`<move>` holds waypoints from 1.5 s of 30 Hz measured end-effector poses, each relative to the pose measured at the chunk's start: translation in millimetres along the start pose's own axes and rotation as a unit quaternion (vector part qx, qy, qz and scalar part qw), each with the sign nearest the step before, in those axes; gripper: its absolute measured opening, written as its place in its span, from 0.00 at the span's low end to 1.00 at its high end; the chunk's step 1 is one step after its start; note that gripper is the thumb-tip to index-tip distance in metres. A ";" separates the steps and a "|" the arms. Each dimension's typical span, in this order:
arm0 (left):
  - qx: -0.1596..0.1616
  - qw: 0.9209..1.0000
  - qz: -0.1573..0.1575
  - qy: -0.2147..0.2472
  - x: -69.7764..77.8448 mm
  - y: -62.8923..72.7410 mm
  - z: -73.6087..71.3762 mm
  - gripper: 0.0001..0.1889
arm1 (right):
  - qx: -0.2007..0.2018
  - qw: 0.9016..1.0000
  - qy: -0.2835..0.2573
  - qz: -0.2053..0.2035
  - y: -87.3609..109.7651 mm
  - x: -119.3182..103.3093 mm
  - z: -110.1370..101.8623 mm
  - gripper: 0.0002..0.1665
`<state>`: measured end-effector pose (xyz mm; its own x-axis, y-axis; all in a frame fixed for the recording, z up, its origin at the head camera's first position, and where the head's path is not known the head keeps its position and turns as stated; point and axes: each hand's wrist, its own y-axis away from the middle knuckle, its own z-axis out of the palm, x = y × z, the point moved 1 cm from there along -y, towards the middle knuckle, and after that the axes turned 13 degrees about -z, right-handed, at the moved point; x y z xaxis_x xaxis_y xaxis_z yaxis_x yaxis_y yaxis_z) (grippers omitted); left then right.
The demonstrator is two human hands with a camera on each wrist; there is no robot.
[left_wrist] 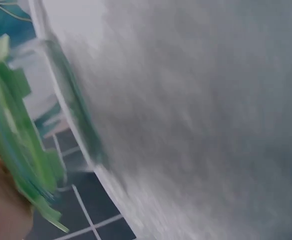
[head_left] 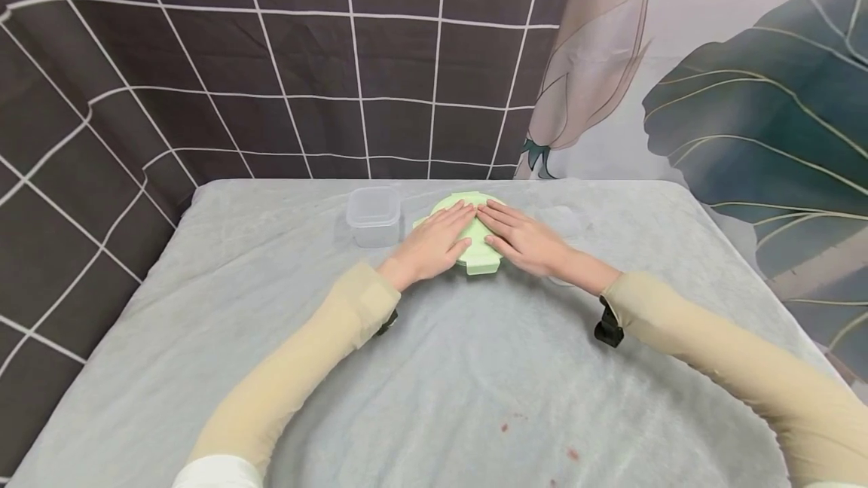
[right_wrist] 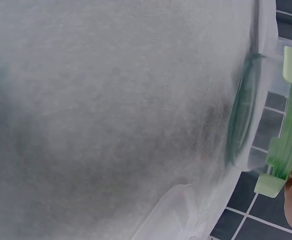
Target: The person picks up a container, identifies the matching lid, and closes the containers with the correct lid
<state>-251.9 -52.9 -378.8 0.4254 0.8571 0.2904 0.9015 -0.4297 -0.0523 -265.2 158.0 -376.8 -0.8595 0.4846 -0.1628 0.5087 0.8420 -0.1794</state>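
Note:
A round pale-green snap lid (head_left: 478,248) sits on top of a clear glass food container (right_wrist: 244,112), towards the back of the table. Side flaps on the lid stick out and hang at its edge, seen in both wrist views. My left hand (head_left: 434,242) lies on the left part of the lid with straight fingers. From the other side my right hand (head_left: 525,241) rests on the lid, its fingers also straight, and the two hands' fingertips almost meet at the middle. Whether the lid is fully seated on the glass I cannot tell.
A clear square plastic box (head_left: 374,215) with a lid stands left of my left hand. Another clear plastic item (right_wrist: 170,215) lies by my right hand, partly hidden by it in the head view. Grey cloth (head_left: 434,382) covers the table; a dark checked curtain (head_left: 298,59) hangs behind.

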 end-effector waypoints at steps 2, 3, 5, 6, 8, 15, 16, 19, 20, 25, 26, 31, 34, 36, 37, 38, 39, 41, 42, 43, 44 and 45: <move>0.010 0.999 -0.029 0.016 4.3 4.2 -0.9 0.30 | -0.003 1.000 0.001 -0.002 -1.4 0.7 0.7 0.33; 0.016 0.999 -0.045 0.026 6.0 6.0 -0.8 0.30 | -0.004 1.000 0.001 -0.003 -1.6 0.9 0.8 0.33; 0.031 0.995 -0.076 0.047 8.3 9.3 0.5 0.31 | -0.007 1.000 0.002 -0.005 -1.7 1.3 1.0 0.33; 0.042 0.993 -0.092 0.056 8.7 10.5 1.8 0.31 | -0.008 1.000 0.003 -0.005 -1.5 1.4 1.1 0.33; 0.064 0.988 -0.117 0.075 8.5 12.9 3.6 0.32 | -0.010 1.000 0.004 -0.006 -1.4 1.3 1.1 0.33; 0.136 0.973 -0.154 0.108 3.5 16.0 -4.1 0.22 | 0.011 0.999 0.032 -0.022 -6.9 -0.8 -1.4 0.33; 0.142 0.971 -0.157 0.112 3.5 15.7 -6.6 0.21 | 0.018 0.999 0.043 -0.026 -7.8 -1.3 -1.8 0.32; 0.150 0.967 -0.172 0.111 4.0 14.3 -14.5 0.20 | 0.031 0.997 0.068 -0.031 -9.9 -1.8 -3.1 0.32; 0.146 0.966 -0.183 0.107 4.5 14.1 -17.0 0.20 | 0.030 0.996 0.074 -0.031 -10.5 -1.6 -3.4 0.32; 0.099 0.963 -0.240 0.072 9.1 15.4 -26.7 0.17 | 0.013 0.995 0.091 -0.033 -12.1 -0.9 -2.9 0.33; 0.088 0.962 -0.251 0.061 10.4 15.8 -28.1 0.17 | 0.011 0.995 0.092 -0.034 -12.3 -0.7 -2.6 0.33; 0.047 0.957 -0.285 0.020 15.8 15.1 -32.8 0.18 | 0.015 0.995 0.089 -0.044 -12.5 -0.8 -2.9 0.33; 0.036 0.957 -0.288 0.010 16.3 11.9 -35.4 0.17 | 0.012 0.994 0.097 -0.051 -13.0 -0.3 -3.0 0.34; 0.031 0.956 -0.292 0.016 16.3 9.3 -37.0 0.16 | 0.004 0.993 0.102 -0.051 -13.0 -0.4 -3.0 0.34; 0.029 0.955 -0.296 0.020 16.2 8.0 -37.5 0.15 | 0.001 0.993 0.105 -0.051 -13.1 -0.3 -2.9 0.34; 0.027 0.953 -0.300 0.023 16.2 7.0 -38.2 0.15 | -0.002 0.993 0.106 -0.051 -13.1 -0.3 -2.8 0.34; 0.026 0.952 -0.304 0.027 15.9 6.0 -38.6 0.15 | -0.004 0.993 0.106 -0.051 -13.2 -0.6 -3.0 0.34; 0.028 0.950 -0.311 0.029 15.5 4.4 -39.1 0.14 | -0.005 0.993 0.105 -0.054 -13.6 -0.8 -3.0 0.35; 0.028 0.949 -0.312 0.029 15.1 3.9 -39.1 0.14 | -0.004 0.993 0.101 -0.056 -13.7 -0.7 -3.0 0.35; 0.029 0.949 -0.313 0.030 14.7 3.4 -39.1 0.14 | -0.004 0.994 0.097 -0.057 -13.7 -0.6 -2.9 0.35; 0.028 0.949 -0.312 0.031 14.2 3.2 -39.1 0.13 | -0.006 0.994 0.093 -0.055 -13.7 -0.7 -3.0 0.36; 0.028 0.950 -0.310 0.033 13.8 2.9 -39.2 0.13 | -0.007 0.995 0.086 -0.053 -13.7 -0.5 -2.9 0.36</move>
<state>-246.6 -53.4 -337.5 -0.1928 0.9201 0.3410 0.9807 0.1689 0.0988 -271.8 146.9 -371.5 -0.9046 0.4256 0.0249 0.4154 0.8931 -0.1725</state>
